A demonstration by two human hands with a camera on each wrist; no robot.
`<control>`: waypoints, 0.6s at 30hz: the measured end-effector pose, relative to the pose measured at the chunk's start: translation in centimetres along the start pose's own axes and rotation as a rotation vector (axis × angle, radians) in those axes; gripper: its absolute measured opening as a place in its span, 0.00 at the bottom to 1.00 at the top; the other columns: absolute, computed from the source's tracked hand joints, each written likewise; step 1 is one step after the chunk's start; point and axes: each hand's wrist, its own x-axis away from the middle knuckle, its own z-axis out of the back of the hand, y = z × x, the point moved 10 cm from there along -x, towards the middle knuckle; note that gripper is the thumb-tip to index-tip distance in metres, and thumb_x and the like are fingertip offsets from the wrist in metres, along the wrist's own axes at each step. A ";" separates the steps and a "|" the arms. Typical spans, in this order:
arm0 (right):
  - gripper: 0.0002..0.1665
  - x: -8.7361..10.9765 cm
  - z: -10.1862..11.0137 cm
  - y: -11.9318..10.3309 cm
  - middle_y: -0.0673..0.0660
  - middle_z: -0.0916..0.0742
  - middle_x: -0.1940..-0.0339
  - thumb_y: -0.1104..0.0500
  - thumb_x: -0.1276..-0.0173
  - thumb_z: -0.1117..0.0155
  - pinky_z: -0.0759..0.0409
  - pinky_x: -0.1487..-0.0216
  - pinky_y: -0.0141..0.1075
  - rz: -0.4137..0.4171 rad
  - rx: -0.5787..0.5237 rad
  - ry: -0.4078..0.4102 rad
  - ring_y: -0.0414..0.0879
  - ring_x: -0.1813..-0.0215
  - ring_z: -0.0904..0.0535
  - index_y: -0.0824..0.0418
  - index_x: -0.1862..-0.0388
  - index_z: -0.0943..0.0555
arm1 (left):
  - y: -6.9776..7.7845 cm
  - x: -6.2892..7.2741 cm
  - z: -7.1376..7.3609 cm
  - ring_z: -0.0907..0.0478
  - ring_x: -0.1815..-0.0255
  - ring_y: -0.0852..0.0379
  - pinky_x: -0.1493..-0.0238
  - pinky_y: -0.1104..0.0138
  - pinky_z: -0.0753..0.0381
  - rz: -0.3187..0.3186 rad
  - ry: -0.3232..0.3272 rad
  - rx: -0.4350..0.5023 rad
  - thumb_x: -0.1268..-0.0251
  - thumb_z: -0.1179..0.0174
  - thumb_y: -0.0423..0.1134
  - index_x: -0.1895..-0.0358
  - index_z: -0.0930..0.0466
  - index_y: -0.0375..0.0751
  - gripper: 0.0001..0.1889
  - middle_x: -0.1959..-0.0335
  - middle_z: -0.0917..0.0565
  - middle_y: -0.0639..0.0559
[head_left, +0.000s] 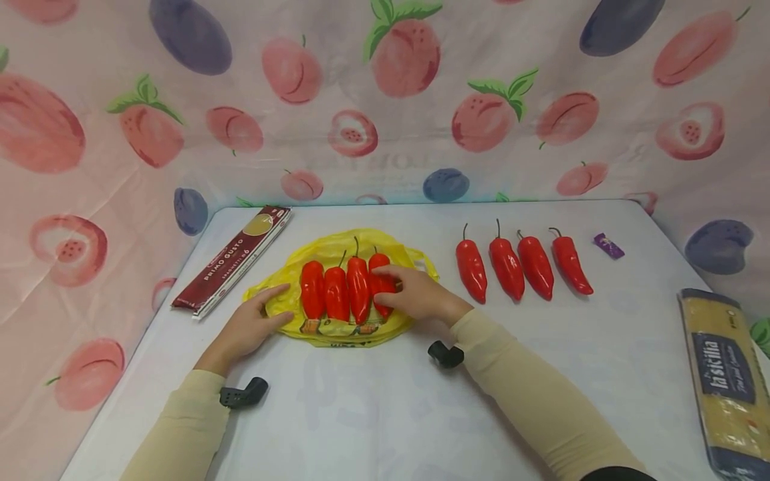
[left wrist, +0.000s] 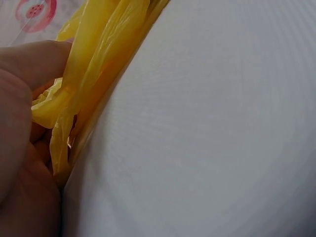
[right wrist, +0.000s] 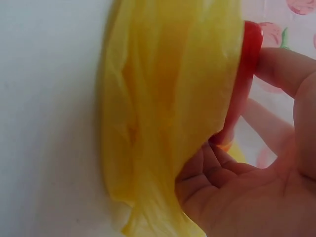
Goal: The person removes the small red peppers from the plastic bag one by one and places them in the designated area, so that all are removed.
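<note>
Toward the desk's (head_left: 361, 414) near edge, the left hand (head_left: 245, 329) touches the yellow bag's (head_left: 327, 244) left rim, thumb and finger parted; whether it grips, I cannot tell. The right hand (head_left: 418, 294), the nearer, holds the rightmost bagged pepper (head_left: 381, 285), part-closed; that pepper's long axis points toward the far edge, across the fingers. 3 peppers (head_left: 359, 284) lie left; 4 loose peppers (head_left: 506, 267) toward the far right corner.

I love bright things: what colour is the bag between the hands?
The bag is yellow; the head view shows it best.
</note>
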 end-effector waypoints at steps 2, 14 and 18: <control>0.33 0.1 0.1 0.0 0.54 0.26 0.30 0.48 0.30 0.34 0.17 0.46 0.42 0.004 -0.002 -0.006 0.51 0.31 0.33 0.44 0.26 0.29 | 0.0 0.0 0.0 0.49 0.23 0.33 0.31 0.32 0.49 0.003 0.000 -0.003 0.31 0.39 0.57 0.23 0.38 0.50 0.37 0.23 0.41 0.36; 0.32 1.2 0.0 -1.0 0.53 0.24 0.33 0.47 0.30 0.34 0.18 0.48 0.38 0.048 0.032 -0.100 0.49 0.35 0.30 0.45 0.27 0.28 | -0.1 0.0 0.0 0.49 0.23 0.33 0.31 0.32 0.48 0.012 -0.001 -0.005 0.32 0.39 0.58 0.23 0.38 0.51 0.37 0.23 0.41 0.37; 0.32 1.6 -0.1 -1.1 0.53 0.22 0.35 0.47 0.30 0.34 0.18 0.51 0.36 0.044 0.049 -0.131 0.49 0.37 0.30 0.47 0.28 0.27 | -0.1 0.0 -0.1 0.49 0.23 0.33 0.31 0.33 0.48 0.015 -0.002 -0.006 0.32 0.39 0.58 0.23 0.38 0.51 0.37 0.23 0.41 0.37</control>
